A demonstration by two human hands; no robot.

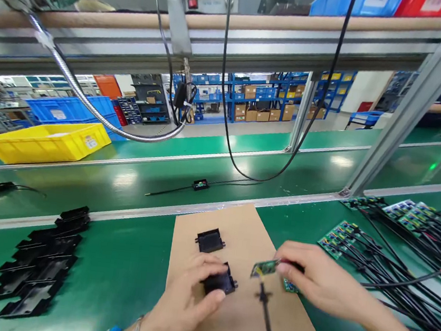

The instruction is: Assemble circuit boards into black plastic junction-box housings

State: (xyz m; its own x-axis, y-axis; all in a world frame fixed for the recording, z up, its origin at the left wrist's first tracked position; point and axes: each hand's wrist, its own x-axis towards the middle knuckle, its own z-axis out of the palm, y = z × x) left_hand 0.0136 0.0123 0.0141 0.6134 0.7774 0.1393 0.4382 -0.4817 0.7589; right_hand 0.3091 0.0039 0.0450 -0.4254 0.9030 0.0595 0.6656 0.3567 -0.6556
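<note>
My left hand (194,290) is on a small open black plastic case (220,281) lying on the brown board, its fingers at the far side and the thumb at the near edge. A second black plastic case (210,240) sits just beyond it. To the right, my right hand (309,274) pinches a small green circuit board (265,268) above the brown board. From that circuit board a black cable (267,319) with a strain relief hangs toward me. Part of another circuit board (290,285) shows below my right hand.
Brown board (238,220) lies on the green bench. Several black cases (39,267) are lined up at left. Several circuit boards (342,238) with black cables are heaped at right. Beyond the metal rail lies a cable (201,184); a yellow bin (48,141) stands far left.
</note>
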